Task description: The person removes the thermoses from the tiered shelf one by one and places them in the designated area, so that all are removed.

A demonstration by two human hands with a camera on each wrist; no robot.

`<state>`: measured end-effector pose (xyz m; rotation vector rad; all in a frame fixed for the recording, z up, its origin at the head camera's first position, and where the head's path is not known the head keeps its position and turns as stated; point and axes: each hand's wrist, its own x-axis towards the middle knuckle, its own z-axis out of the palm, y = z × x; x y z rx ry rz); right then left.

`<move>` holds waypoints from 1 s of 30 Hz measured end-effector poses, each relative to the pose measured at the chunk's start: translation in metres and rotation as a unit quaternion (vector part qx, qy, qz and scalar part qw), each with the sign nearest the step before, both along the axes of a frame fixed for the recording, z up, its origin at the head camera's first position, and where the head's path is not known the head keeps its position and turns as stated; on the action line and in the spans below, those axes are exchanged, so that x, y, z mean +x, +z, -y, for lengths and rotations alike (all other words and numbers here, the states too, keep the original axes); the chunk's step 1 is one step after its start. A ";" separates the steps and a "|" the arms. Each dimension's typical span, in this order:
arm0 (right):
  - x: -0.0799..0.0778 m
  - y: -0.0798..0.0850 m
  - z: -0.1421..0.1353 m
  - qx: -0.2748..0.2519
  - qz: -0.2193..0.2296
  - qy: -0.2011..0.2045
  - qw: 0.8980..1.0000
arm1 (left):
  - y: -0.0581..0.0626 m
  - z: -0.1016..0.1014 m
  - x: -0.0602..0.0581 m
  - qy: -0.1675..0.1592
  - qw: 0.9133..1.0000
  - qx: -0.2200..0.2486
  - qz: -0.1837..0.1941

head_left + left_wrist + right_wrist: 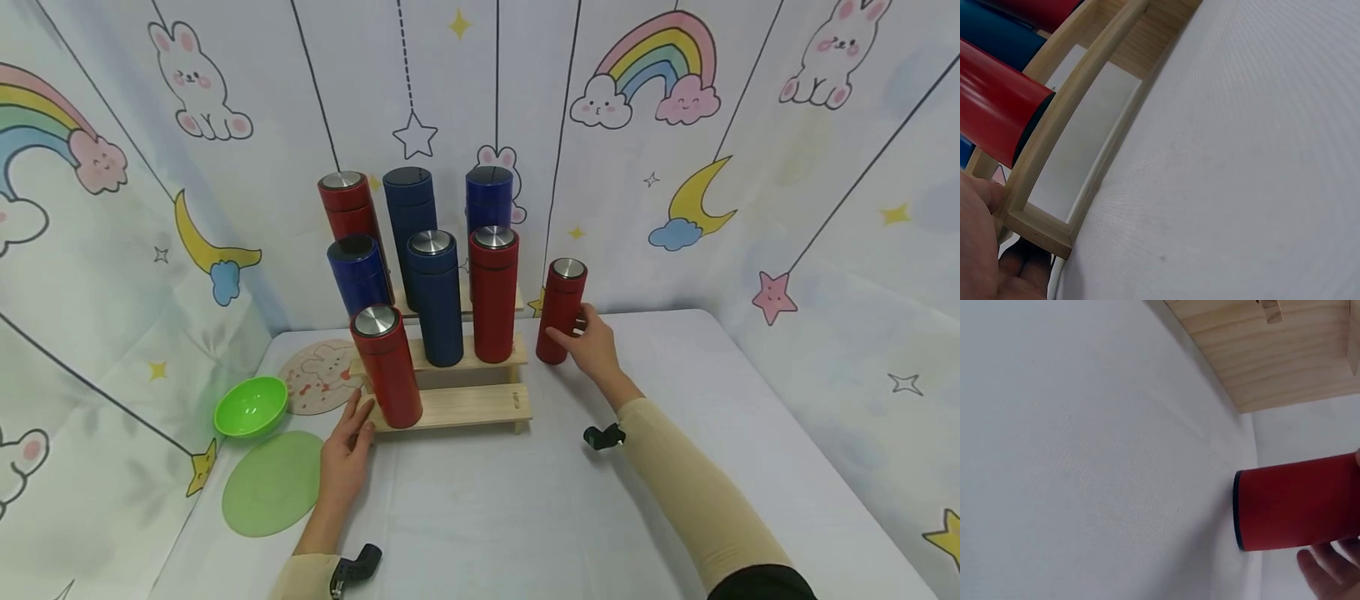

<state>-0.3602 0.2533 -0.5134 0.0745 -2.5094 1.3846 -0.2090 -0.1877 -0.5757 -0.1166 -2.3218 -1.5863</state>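
Note:
My right hand grips a red thermos bottle with a silver lid, upright just right of a stepped wooden rack. In the right wrist view, fingers wrap its side and its dark base is close to the cloth; whether they touch I cannot tell. My left hand holds the rack's left end at the lowest step, thumb and fingers about the corner in the left wrist view. Beside it on that step is another red bottle. Red and blue bottles stand on the upper steps, including a navy one.
Left of the rack lie a bright green bowl, a pale green round mat and a round bunny-printed mat. A white cloth covers the table. Patterned curtains enclose the back and sides.

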 end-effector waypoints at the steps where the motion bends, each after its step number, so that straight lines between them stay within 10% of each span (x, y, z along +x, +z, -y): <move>1: 0.001 0.000 0.000 0.008 -0.002 0.000 1.000 | 0.000 0.000 0.000 0.001 1.000 0.000 0.001; 22: 0.052 0.051 0.004 0.060 -0.142 -0.048 0.987 | -0.003 0.001 -0.001 0.004 1.000 0.005 0.004; 30: 0.074 0.070 0.022 0.025 -0.227 0.015 0.974 | -0.004 0.002 0.000 0.004 1.000 -0.002 0.013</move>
